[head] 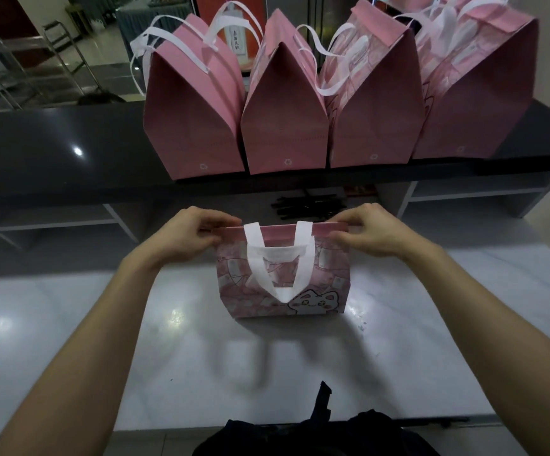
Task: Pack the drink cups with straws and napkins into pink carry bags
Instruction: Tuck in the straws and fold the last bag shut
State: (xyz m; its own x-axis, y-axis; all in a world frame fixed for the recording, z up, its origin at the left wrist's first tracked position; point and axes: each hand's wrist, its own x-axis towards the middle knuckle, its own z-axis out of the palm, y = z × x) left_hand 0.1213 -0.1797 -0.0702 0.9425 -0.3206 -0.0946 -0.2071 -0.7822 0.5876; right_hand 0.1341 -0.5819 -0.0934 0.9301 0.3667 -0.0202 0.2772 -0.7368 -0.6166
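On white counter (102, 324), both hands pinch pink bag (326, 278) top, prob. closed.

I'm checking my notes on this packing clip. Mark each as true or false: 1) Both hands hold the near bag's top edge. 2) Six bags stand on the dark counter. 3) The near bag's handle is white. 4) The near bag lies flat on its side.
1) True: the left hand and right hand pinch the top edge of the near bag.
2) False: four bags show there.
3) True: the handle is white.
4) False: it stands upright.
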